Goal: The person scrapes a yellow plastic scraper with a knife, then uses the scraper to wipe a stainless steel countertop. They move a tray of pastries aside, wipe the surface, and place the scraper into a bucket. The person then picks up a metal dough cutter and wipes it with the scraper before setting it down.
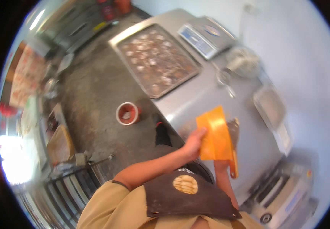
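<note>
My left hand (194, 144) is closed on the left edge of a bent orange plastic sheet (214, 133), held over the near part of a steel table (195, 99). My right hand (221, 164) comes up from below and goes behind the sheet, so its fingers are hidden. Right beside it is a flat tool with an orange handle (233, 165). Its greyish blade (233, 130) shows past the sheet's right edge, blurred and smeared. Whether my right hand grips that tool or the sheet does not show.
A large tray (153, 93) of floury brown pieces lies on the far left of the table. Behind it are a scale (201, 40), a clear bag (243, 61), a strainer (223, 78) and a shallow container (270, 105). A machine (283, 198) stands right. A red-and-white bucket (128, 113) is on the floor.
</note>
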`<state>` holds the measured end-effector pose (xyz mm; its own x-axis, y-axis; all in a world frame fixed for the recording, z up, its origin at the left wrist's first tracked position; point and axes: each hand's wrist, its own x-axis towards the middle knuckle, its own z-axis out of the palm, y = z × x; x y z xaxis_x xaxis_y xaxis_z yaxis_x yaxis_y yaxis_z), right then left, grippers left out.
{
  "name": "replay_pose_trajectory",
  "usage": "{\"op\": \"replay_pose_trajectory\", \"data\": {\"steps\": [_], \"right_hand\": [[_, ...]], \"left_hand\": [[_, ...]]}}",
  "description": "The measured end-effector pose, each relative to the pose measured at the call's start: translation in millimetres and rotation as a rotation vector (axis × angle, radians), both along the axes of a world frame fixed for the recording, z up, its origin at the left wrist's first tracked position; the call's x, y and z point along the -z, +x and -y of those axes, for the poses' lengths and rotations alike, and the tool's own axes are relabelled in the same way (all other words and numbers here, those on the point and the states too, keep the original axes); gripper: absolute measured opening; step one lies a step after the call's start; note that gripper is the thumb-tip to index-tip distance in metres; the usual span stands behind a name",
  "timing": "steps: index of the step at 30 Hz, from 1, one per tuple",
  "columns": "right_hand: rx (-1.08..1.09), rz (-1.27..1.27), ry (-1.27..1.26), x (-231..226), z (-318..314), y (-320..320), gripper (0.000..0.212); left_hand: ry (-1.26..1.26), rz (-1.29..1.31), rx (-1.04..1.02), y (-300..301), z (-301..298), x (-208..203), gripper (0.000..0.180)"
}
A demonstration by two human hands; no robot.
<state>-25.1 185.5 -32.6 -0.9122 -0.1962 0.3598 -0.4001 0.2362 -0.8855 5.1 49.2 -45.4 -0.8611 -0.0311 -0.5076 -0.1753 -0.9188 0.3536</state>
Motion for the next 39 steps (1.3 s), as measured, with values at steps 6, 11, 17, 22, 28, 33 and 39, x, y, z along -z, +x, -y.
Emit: {"op": "replay_pose_trajectory", "data": {"steps": [6, 11, 17, 22, 28, 33, 39], "right_hand": [[-0.023, 0.105, -0.026, 14, -22, 6, 0.024], [0.056, 0.164, -0.048, 34, -36, 7, 0.024], [0.116, 0.065, 0.007, 8, -39, -11, 0.025], [0.072, 0.06, -0.08, 8, -40, -19, 0.023], [0.158, 0.067, -0.089, 11, -41, -20, 0.018], [0.15, -0.005, 0.082, 15, -49, -21, 0.014], [0.187, -0.128, 0.048, 21, -51, -20, 0.027]], "left_hand": [[-0.021, 0.012, 0.031, -13, -13, -16, 0.045], [-0.009, 0.005, 0.044, -16, -16, -18, 0.045], [-0.041, 0.133, 0.001, -14, -22, -24, 0.045], [0.0, 0.224, -0.005, -12, -32, -26, 0.047], [0.027, 0.284, -0.048, -15, -47, -26, 0.044], [0.014, 0.34, 0.023, -27, -48, -49, 0.047], [0.07, 0.345, 0.027, -46, -47, -62, 0.045]]}}
